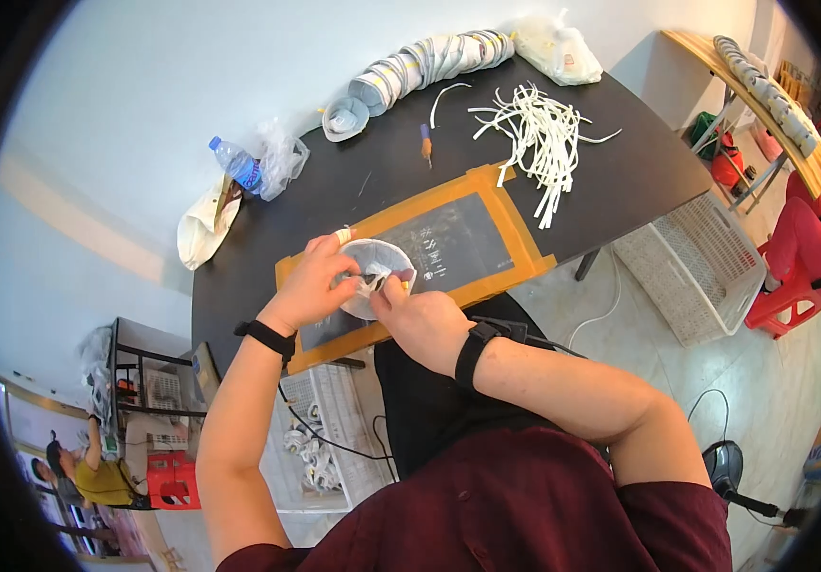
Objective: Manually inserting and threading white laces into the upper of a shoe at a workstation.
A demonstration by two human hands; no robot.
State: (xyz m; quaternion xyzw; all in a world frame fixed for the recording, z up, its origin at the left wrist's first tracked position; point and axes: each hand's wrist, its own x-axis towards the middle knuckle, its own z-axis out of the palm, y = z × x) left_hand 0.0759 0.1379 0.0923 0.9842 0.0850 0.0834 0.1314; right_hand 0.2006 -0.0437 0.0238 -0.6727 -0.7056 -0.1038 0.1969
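Observation:
A round, white and grey cup-shaped piece (386,257) sits over a dark board edged with tan tape (515,224), its hollow facing up. My left hand (307,283) holds its left side, fingers bent over the rim. From the right, my right hand (426,324) reaches in with thumb and fingers closed at the inside of the piece. Whitish material shows between the fingertips; what exactly they pinch there is hidden. Yellowish wraps cover some fingertips, and each wrist wears a black band.
White strips (546,143) lie heaped at the back right of the dark table. Nested cup-shaped pieces (420,69) line the back, beside a white plastic bag (558,50). A small orange-handled tool (425,143), bottle (237,164) and white crate (701,276) are nearby. Other people sit farther off.

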